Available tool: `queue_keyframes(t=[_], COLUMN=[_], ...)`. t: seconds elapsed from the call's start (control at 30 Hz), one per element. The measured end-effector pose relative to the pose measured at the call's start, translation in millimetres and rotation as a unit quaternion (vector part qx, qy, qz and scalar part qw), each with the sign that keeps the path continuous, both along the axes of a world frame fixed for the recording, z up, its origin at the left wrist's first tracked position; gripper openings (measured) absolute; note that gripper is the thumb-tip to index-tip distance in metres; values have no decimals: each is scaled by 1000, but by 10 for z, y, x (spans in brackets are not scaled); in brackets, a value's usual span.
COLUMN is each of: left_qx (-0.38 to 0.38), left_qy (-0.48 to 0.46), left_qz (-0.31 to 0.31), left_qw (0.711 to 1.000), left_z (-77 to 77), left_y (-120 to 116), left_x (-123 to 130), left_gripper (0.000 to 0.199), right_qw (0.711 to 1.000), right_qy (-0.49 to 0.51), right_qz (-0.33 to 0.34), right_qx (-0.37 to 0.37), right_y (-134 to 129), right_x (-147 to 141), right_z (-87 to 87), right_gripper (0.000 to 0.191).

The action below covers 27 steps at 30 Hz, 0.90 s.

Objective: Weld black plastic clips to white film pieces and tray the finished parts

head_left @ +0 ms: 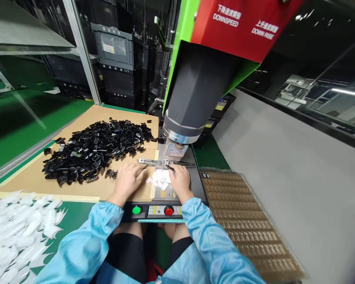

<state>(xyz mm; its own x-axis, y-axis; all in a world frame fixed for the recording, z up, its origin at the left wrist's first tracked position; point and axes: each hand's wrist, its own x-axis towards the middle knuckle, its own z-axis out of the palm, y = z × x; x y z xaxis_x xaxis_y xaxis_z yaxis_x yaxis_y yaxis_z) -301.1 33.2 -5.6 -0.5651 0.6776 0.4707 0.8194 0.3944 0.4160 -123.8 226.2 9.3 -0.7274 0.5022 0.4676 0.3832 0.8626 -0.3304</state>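
Note:
My right hand (181,180) is at the front of the press fixture, its thumb and fingertips closed on a small black plastic piece (171,168). Across the fixture, my left hand (128,181) has its fingers drawn together against the left metal bar (149,161); what its fingertips hold, if anything, is too small to make out. Between both hands lies a loose pile of small white pieces (160,178) on the metal base plate. Just above the fixture hangs the press's metal head block (175,151).
A heap of black curved plastic pieces (97,146) covers the cardboard (85,192) at left. White curved pieces (20,232) lie front left. Green (136,210) and red (169,211) buttons face me. A compartment tray (245,225) stands at right, below the press column (192,86).

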Motion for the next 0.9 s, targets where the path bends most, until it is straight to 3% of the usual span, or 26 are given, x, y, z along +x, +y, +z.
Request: queue_keyframes(t=[0.1, 0.23, 0.33, 0.57, 0.67, 0.73, 0.83, 0.9], left_qx=[-4, -63, -99, -128, -126, -101, -79, -104], left_qy=[4, 34, 61, 79, 56, 22, -18, -26], left_qz=[-41, -44, -41, -55, -78, -98, -111, -118], left_qw=[999, 996, 992, 987, 987, 990, 991, 987], left_z=[92, 181, 203, 233, 289, 305, 224, 100], left_y=[491, 960, 1063, 1051, 936, 725, 203, -192], left_x=[221, 381, 418, 473, 407, 328, 235, 235], left_gripper=[34, 33, 34, 34, 42, 51, 64, 71], right_qw=[998, 997, 997, 996, 999, 1000, 998, 997], right_qy=[7, -19, -43, -69, -32, 13, 36, 2], right_qz=[-61, -67, -43, -27, -4, 18, 52, 65], right_qx=[12, 39, 55, 41, 7, -19, -31, -29], right_y=[226, 273, 221, 184, 182, 196, 251, 303], right_x=[26, -36, -41, -60, 65, 296, 860, 1292], right_z=[-60, -77, -62, 22, 63, 66, 14, -57], right_gripper=[24, 24, 27, 33, 43, 47, 49, 54])
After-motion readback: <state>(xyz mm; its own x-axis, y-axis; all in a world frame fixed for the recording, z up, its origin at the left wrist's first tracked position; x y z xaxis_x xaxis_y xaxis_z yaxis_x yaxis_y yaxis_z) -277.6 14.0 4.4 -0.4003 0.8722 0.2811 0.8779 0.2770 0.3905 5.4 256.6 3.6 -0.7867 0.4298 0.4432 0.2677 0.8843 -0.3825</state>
